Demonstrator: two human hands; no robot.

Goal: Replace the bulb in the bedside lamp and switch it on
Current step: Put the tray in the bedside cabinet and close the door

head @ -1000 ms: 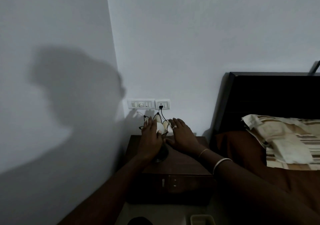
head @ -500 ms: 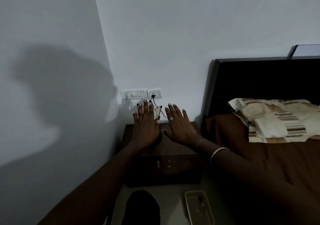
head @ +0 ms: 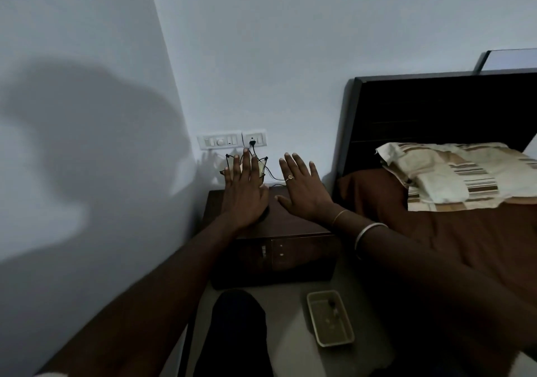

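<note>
Dim room, head view. Nearest, on the floor: a shallow pale tray [head: 330, 318] with small items inside, too dark to identify, beside a dark rounded shape [head: 238, 327]. Beyond it, a dark wooden bench [head: 290, 225] stands in the corner beside the bed [head: 465, 231], which carries a striped pillow [head: 453, 173]. Left hand [head: 245, 193]: fingers spread flat, gripping nothing, held in front of the bedside lamp [head: 261, 167], hiding most of it; contact cannot be told. Right hand [head: 305, 190]: also splayed open and empty, ring on one finger, just right of the lamp. Lamp unlit, at the bench's back edge; its black cord [head: 271, 174] runs up to the wall socket plate [head: 254, 138], with a switch plate [head: 220, 141] alongside.
</note>
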